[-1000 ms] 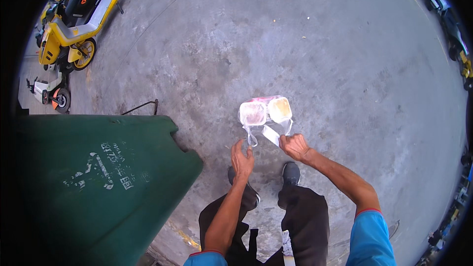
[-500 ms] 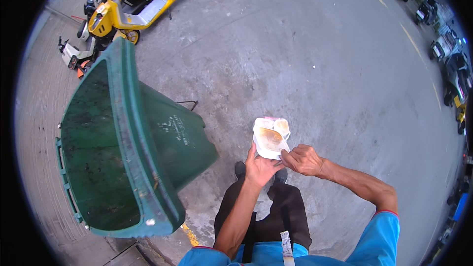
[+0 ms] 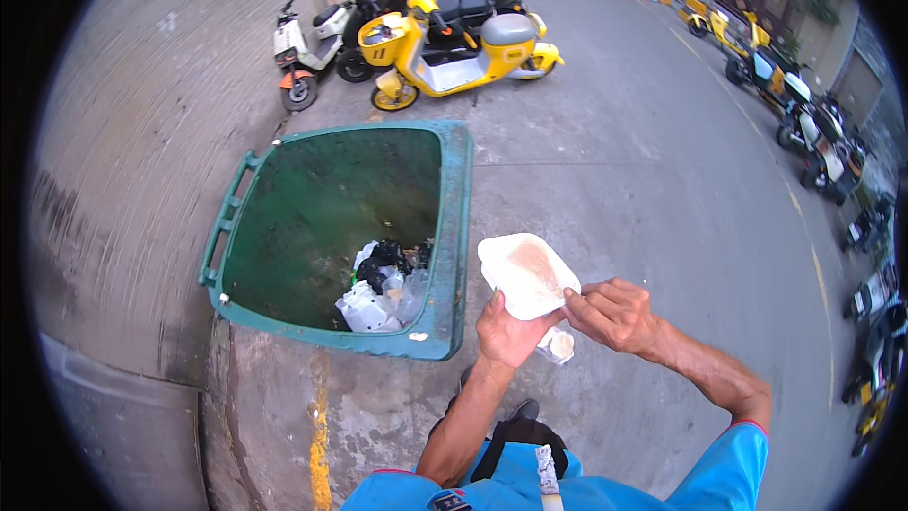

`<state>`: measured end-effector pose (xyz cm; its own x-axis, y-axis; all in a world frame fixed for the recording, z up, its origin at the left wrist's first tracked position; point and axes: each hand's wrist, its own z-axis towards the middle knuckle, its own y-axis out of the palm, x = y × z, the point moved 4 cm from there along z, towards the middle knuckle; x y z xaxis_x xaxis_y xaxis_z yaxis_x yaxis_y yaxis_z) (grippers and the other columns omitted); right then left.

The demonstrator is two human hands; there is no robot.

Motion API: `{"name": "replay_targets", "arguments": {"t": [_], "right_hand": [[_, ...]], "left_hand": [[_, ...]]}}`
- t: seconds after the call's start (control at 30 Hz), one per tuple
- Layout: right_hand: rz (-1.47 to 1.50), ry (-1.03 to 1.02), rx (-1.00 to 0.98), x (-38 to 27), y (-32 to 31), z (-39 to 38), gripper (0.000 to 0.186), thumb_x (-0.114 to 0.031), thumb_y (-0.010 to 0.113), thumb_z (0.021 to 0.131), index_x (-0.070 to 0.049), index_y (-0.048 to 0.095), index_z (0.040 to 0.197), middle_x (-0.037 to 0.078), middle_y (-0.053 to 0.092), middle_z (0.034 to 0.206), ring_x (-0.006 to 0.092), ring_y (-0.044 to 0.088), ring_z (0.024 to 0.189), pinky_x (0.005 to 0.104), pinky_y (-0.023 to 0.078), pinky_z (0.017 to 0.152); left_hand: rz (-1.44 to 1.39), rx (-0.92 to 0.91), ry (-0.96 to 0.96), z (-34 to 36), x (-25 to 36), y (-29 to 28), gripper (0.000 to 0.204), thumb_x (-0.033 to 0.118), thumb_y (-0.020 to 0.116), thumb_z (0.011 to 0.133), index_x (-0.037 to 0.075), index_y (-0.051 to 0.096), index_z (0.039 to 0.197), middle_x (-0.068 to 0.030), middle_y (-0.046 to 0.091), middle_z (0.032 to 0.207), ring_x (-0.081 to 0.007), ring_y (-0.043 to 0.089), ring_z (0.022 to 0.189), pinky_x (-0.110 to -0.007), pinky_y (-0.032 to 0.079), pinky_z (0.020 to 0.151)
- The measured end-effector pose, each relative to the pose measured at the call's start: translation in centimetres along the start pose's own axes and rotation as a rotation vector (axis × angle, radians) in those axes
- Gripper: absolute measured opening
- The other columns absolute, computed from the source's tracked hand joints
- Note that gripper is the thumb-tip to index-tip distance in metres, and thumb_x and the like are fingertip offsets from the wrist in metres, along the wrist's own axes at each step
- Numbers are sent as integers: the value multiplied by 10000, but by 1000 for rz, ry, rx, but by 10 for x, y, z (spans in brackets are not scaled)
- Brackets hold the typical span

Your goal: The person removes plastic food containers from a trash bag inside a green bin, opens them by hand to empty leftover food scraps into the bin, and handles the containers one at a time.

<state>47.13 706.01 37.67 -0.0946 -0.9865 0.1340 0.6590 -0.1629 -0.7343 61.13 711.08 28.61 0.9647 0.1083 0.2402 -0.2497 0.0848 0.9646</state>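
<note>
A white takeout food tray with rounded corners and a brownish stain inside is held up in front of me. My left hand supports it from the near side, thumb on the rim and fingers underneath. At its near right corner, my right hand pinches the edge with the other fingers curled in. Just below the tray shows a small clear plastic piece with a round pale part; whether a hand holds it, I cannot tell. To the left stands a green wheeled bin, uncovered, with black and white bags inside.
A yellow scooter and a white one are parked beyond the bin. More scooters line the right side. A ridged wall runs along the left. An ashy cigarette juts in at the lower edge.
My view has swung left and upward, so the bin's contents now show. The tray appears nearer and higher in my hands. The small round piece beside it now appears below.
</note>
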Motion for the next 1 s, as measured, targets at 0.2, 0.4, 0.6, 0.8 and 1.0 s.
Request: {"name": "replay_targets", "arguments": {"t": [0.2, 0.4, 0.6, 0.8, 1.0], "right_hand": [[223, 101, -2, -22, 16, 87, 343, -191, 800, 759, -39, 691, 1045, 41, 615, 695, 142, 605, 586, 302, 462, 474], [570, 460, -97, -30, 61, 146, 466, -339, 791, 788, -1, 685, 1091, 86, 671, 797, 185, 622, 596, 306, 501, 488], [624, 682, -342, -56, 142, 211, 790, -580, 773, 707, 20, 633, 1202, 216, 687, 1072, 344, 686, 975, 431, 543, 819], [741, 698, -380, -77, 205, 250, 894, -645, 757, 678, 39, 604, 1233, 241, 673, 1108, 373, 671, 1009, 437, 531, 854], [804, 777, -494, -84, 240, 260, 910, -615, 774, 666, 65, 587, 1242, 248, 668, 1115, 361, 665, 1028, 430, 523, 878]], "left_hand": [[71, -60, 176, -26, 89, 12, 903, 461, 720, 736, 110, 341, 1477, -130, 446, 1443, -366, 409, 1339, -590, 307, 1097], [136, -39, 265, -52, 178, -6, 941, 432, 768, 691, 139, 345, 1479, -120, 433, 1457, -366, 404, 1347, -594, 292, 1112], [203, 29, 261, -65, 250, -36, 850, 339, 732, 759, 46, 351, 1459, -143, 456, 1435, -341, 415, 1341, -518, 295, 1128], [258, 52, 203, -72, 299, -65, 754, 337, 693, 821, 38, 375, 1436, -140, 502, 1377, -316, 454, 1303, -508, 314, 1110], [380, 18, 136, -77, 327, -77, 649, 341, 654, 897, -30, 429, 1379, -132, 538, 1334, -262, 507, 1257, -440, 372, 1074]]}}
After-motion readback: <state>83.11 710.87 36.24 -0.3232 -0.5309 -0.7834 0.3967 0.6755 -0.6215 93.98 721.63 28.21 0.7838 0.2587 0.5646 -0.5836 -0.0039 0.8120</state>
